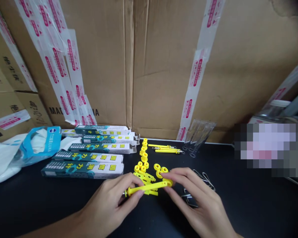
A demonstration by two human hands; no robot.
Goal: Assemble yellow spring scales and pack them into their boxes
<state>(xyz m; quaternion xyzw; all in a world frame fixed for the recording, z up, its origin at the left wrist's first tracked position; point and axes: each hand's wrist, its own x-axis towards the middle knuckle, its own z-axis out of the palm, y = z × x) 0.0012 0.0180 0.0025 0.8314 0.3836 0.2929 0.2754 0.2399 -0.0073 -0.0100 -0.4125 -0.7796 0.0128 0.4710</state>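
My left hand [118, 195] pinches a yellow spring scale rod [151, 187] between thumb and fingers; its metal end shows at the left. At the rod's right end, my right hand [192, 195] grips a yellow ring cap [169, 182], which is partly hidden by the fingertips. Whether the cap is on the rod or only touching it, I cannot tell. Beneath and behind the rod lie flat yellow slotted strips [147, 177], and several loose yellow rings [157, 167] sit just beyond. Wire hooks [205, 180] lie to the right, partly behind my right hand.
Printed spring scale boxes [89, 168] are stacked at the left, beside a blue plastic packet [46, 145]. Farther back are yellow collars [144, 157], several rods with springs [166, 150] and clear tubes [200, 134]. A large taped carton [159, 72] walls the back of the black table [64, 201].
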